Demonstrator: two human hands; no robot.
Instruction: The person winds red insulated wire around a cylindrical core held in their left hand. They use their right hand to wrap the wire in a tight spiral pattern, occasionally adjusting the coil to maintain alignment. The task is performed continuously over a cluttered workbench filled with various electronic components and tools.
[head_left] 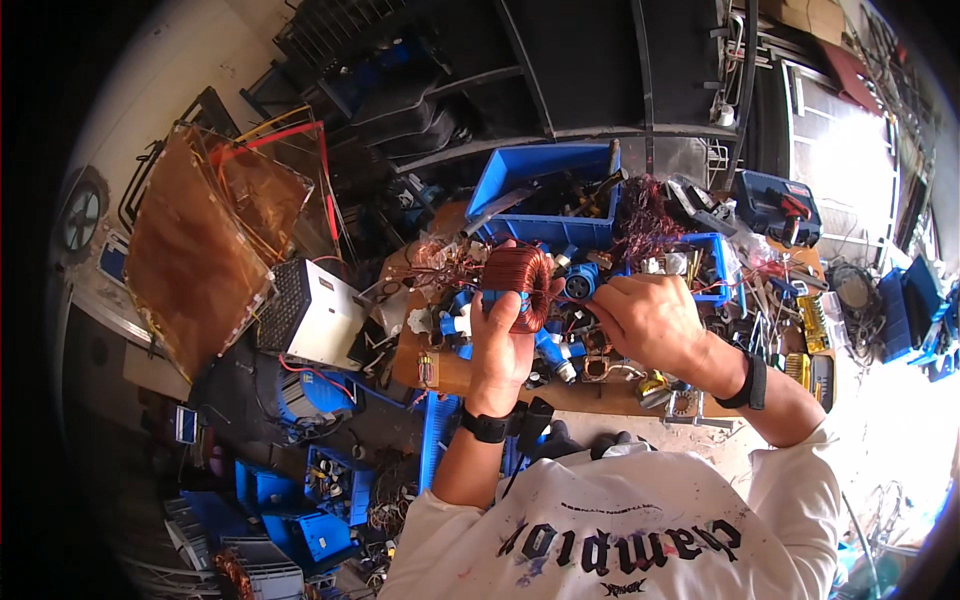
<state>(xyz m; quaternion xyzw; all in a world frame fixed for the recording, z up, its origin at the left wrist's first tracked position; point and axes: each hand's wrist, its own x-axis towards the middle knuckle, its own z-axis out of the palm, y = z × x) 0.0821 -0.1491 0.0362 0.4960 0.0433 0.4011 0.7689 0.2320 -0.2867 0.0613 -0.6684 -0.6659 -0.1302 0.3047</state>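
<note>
A ring-shaped coil (515, 277) of reddish copper wire is held up above the workbench, near the middle of the view. My left hand (497, 350) is closed round its lower left side, with the thumb across the windings. A small blue patch shows on the coil by that thumb. Just right of the coil, my right hand (652, 318) has its fingers bent and pressed together. What they hold, if anything, is too small to make out. A blue round socket (579, 282) shows between the coil and my right hand.
Loose blue and white plugs, wires and metal parts crowd the wooden bench (445, 372). Behind stands a large blue bin (560, 234), with a tangle of dark red wire (645, 215) beside it. A white metal box (318, 312) is at the left, a dark blue toolbox (775, 205) at the right.
</note>
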